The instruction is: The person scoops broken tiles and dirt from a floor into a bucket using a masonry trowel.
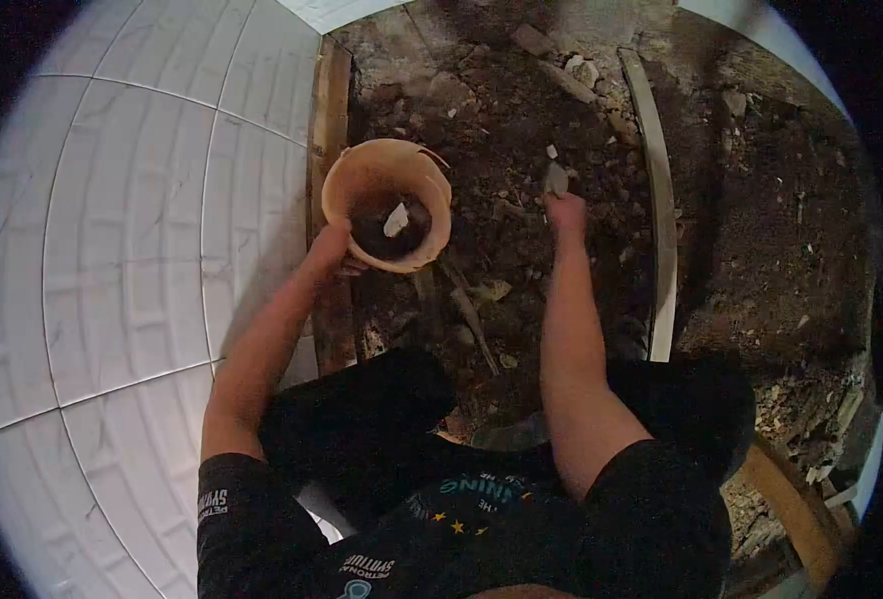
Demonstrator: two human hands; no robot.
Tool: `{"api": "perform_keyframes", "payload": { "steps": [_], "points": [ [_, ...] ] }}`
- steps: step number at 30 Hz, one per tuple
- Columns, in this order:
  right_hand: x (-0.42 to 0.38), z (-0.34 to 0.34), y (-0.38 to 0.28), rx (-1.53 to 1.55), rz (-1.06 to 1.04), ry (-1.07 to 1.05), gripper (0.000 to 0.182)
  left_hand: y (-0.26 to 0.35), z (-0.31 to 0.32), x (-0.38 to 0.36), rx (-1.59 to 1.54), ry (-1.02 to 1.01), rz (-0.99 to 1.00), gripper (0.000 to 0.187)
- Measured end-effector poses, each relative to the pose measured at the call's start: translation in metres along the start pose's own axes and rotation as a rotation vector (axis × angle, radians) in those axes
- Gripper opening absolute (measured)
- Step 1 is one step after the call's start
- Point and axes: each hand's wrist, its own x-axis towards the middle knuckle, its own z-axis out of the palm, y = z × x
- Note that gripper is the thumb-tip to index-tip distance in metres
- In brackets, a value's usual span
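A worn orange-beige bucket [338, 185] with a broken rim is tilted so that its inside shows. Dark dirt and a white chunk [396, 220] lie at its bottom. My left hand [334, 250] grips the bucket's near left rim, thumb over the edge and fingers underneath. Over the rubble to the right, my right hand [565, 212] is closed on a flat greyish piece [556, 179], which sticks out past the fingers; whether it is a stone or a tool blade, I cannot tell. A small white fragment [551, 152] lies just beyond its tip.
Dark soil and rubble [501, 120] cover the ground between a wooden beam [328, 110] on the left and a pale batten [658, 200] on the right. White tiled wall [142, 200] stands at left. Wood strips [476, 324] lie near my knees. More dirt [771, 250] spreads beyond the batten.
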Motion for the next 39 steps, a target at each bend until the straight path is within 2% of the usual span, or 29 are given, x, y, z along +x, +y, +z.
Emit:
{"api": "perform_keyframes", "payload": {
  "steps": [2,3,5,7,9,11,12,14,15,16,17,18,19,22,24,25,27,29,30,31,32,33,34,36,38,39],
  "points": [
    [0.009,0.018,-0.013,0.089,0.241,0.04,0.041,-0.006,-0.004,0.011,0.073,0.072,0.079,0.041],
    [0.008,0.017,-0.02,0.088,0.243,0.039,0.041,-0.004,-0.007,0.012,0.182,0.009,0.123,0.042],
    [0.003,0.012,-0.028,0.086,0.129,0.025,0.041,-0.006,-0.009,0.012,0.289,-0.058,0.16,0.042],
    [0.009,0.027,-0.019,0.034,0.03,0.047,0.044,0.008,-0.003,-0.007,0.071,-0.009,-0.011,0.041],
    [0.011,0.044,-0.013,-0.022,-0.048,0.077,0.046,0.005,-0.004,-0.007,0.086,0.004,0.042,0.04],
    [0.006,0.048,-0.011,0.164,-0.062,0.104,0.045,-0.002,-0.002,-0.011,0.097,0.018,0.096,0.04],
    [0.003,0.043,-0.017,0.229,-0.072,0.115,0.045,0.003,0.0,-0.012,0.061,-0.011,0.008,0.04],
    [-0.008,0.021,-0.04,0.339,0.209,-0.05,0.045,0.009,-0.002,-0.017,0.02,-0.035,-0.08,0.039],
    [-0.002,0.024,-0.037,0.331,0.206,-0.055,0.045,0.011,-0.003,-0.024,0.042,-0.103,-0.066,0.039],
    [0.014,0.03,-0.029,0.429,0.297,-0.053,0.044,0.012,-0.003,-0.028,0.063,-0.172,-0.053,0.039],
    [0.028,0.028,-0.021,0.531,0.385,-0.046,0.044,-0.006,-0.006,-0.004,0.19,-0.112,0.052,0.039],
    [0.039,0.017,-0.014,0.529,0.379,-0.046,0.044,-0.008,-0.006,-0.003,0.185,-0.109,0.055,0.039],
    [0.04,-0.002,-0.016,0.138,0.18,-0.08,0.042,-0.008,-0.006,-0.006,0.202,-0.112,0.091,0.038],
    [0.012,-0.057,-0.049,-0.291,-0.228,-0.294,0.038,-0.006,-0.004,-0.014,0.181,-0.081,0.123,0.037],
    [0.026,-0.057,-0.056,-0.074,0.086,-0.332,0.036,-0.009,-0.001,-0.013,0.135,-0.056,0.116,0.036],
    [0.036,-0.041,-0.051,-0.089,-0.001,-0.249,0.035,-0.015,-0.002,-0.004,0.187,-0.039,0.151,0.035],
    [0.061,-0.015,-0.039,-0.087,-0.048,-0.194,0.035,-0.03,-0.012,0.022,0.244,-0.02,0.186,0.036],
    [0.07,0.017,-0.024,-0.091,-0.09,-0.147,0.035,-0.053,-0.025,0.056,0.966,0.123,0.661,0.037],
    [0.065,0.038,-0.02,-0.003,-0.053,-0.096,0.036,-0.047,-0.02,0.047,0.964,0.117,0.653,0.037],
    [0.06,0.048,-0.019,0.04,-0.033,-0.069,0.037,-0.033,-0.014,0.032,0.687,0.082,0.449,0.038],
    [0.054,0.056,-0.019,0.084,-0.015,-0.041,0.038,-0.032,-0.011,0.032,0.546,0.061,0.35,0.038],
    [0.045,0.06,-0.019,0.027,-0.091,0.066,0.041,-0.033,-0.01,0.034,0.404,0.054,0.253,0.038],
    [0.028,0.059,-0.024,-0.028,-0.165,0.173,0.045,-0.042,-0.012,0.045,0.642,0.134,0.339,0.039],
    [0.005,0.032,-0.036,0.556,-0.151,0.134,0.05,-0.051,-0.018,0.052,0.882,0.218,0.423,0.039],
    [0.026,0.022,-0.018,0.425,-0.101,-0.049,0.049,-0.007,-0.003,-0.012,0.141,0.037,0.145,0.038],
    [0.032,0.011,-0.014,0.363,-0.103,-0.115,0.048,-0.004,0.001,-0.02,0.131,0.038,0.147,0.038]
  ]
}}
